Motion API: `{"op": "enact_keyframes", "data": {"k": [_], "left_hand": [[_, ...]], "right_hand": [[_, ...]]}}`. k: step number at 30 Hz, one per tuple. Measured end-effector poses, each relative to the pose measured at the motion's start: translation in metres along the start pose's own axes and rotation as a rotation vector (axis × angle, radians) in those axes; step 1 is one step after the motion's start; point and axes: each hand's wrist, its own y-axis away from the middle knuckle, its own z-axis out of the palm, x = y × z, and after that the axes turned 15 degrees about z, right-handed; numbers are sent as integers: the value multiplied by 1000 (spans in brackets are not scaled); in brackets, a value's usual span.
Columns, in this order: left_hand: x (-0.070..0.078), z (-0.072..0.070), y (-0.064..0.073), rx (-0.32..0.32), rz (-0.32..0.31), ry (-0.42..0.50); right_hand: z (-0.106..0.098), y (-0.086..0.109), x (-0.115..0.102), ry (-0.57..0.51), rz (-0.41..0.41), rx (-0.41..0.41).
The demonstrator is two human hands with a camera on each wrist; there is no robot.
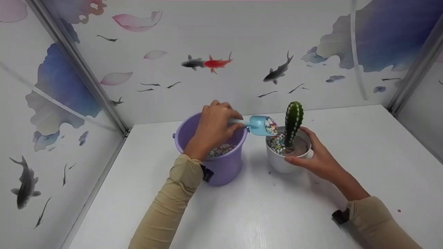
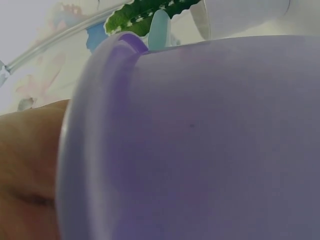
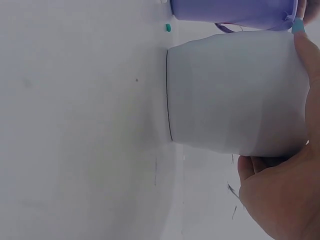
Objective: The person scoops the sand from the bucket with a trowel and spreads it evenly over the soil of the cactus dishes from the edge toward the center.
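My left hand grips the handle of a light blue scoop over the rim of a purple bucket. Colourful pebbles lie in the scoop's front, which reaches over the left edge of a white pot. A green cactus stands upright in the pot, with pebbles on the soil to its left and bare brown soil on its right. My right hand holds the pot's right side, thumb at the near rim and fingers round the far side.
More pebbles lie inside the bucket. A few stray bits, among them a green pebble, are scattered on the white table. Printed panels with fish and petals enclose the back and sides.
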Motion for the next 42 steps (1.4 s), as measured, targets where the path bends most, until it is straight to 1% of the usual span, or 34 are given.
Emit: {"op": "enact_keyframes", "data": {"k": [6, 12, 22, 28, 34, 37, 42], "left_hand": [[5, 2, -3, 2, -1, -56], [10, 4, -4, 11, -3, -91], [13, 8, -7, 47, 36, -114], [16, 9, -7, 51, 44, -104], [19, 9, -9, 51, 50, -134], [21, 13, -10, 65, 52, -158], [23, 22, -13, 109, 66, -214]], "right_hand": [[0, 0, 0, -5, 0, -1], [0, 0, 0, -12, 5, -4], [0, 0, 3, -11, -3, -7], [-1, -1, 3, -12, -7, -6], [-2, -1, 2, -18, -13, -4], [-1, 0, 2, -22, -9, -7], [-1, 0, 2, -25, -5, -9]]}}
